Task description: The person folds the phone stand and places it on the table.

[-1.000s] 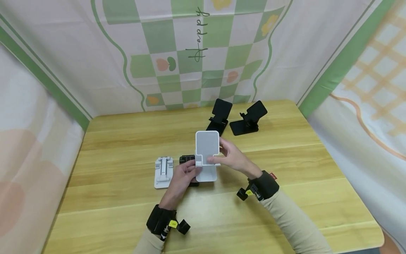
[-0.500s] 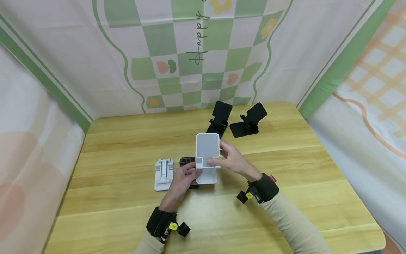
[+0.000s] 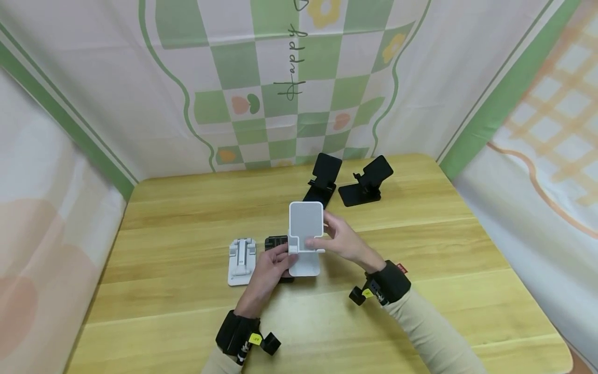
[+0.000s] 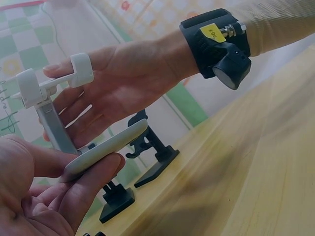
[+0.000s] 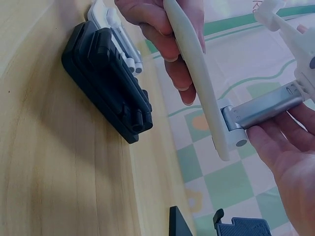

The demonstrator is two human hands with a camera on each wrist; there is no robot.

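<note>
Mid-frame, my left hand (image 3: 266,270) is pinching the white plastic stand (image 3: 301,228) by its flat base (image 3: 306,268), ideally bracing it while my right hand (image 3: 344,240) is gripping the grey-faced rectangular plate (image 3: 306,215).

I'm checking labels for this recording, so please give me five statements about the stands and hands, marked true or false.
1. The left hand and right hand grip the same white stand. True.
2. Two unfolded black stands stand on the table. True.
3. The gripped stand's base rests on the table. False: it is held up off the table.
4. Every other stand is unfolded. False: a folded white stand and a folded black stand lie there too.
5. Black wristbands circle both wrists. True.
</note>
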